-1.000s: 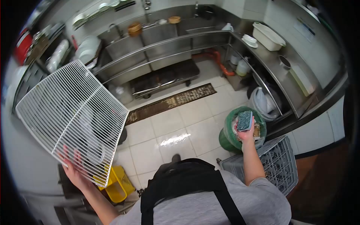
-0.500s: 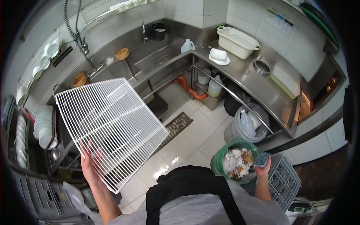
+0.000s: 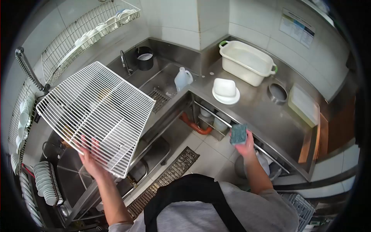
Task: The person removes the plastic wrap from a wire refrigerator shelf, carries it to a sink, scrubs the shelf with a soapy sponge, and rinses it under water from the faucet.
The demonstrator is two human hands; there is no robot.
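Note:
A white wire rack point(image 3: 101, 112) is held up at the left, tilted, over the sink edge. My left hand point(image 3: 89, 154) grips its lower left side, with fingers seen through the bars. In my right hand point(image 3: 246, 146) is a dark green scouring sponge point(image 3: 238, 133), held out in front of the right counter's edge. The fingers are closed around the sponge from below and the side. The two hands are well apart, and the sponge does not touch the rack.
On the steel counter point(image 3: 253, 112) stand a white tub point(image 3: 247, 62), stacked white dishes point(image 3: 225, 91), a metal ring point(image 3: 277, 93) and a pale box point(image 3: 303, 105). A plastic jug point(image 3: 183, 79) and black pot point(image 3: 144, 58) stand by the sink. A plate stack point(image 3: 46, 181) is at left.
My right hand has lifted the sponge up and forward from beside the waste bin. The rack has shifted left and up. My view has turned, and the green bin has left it.

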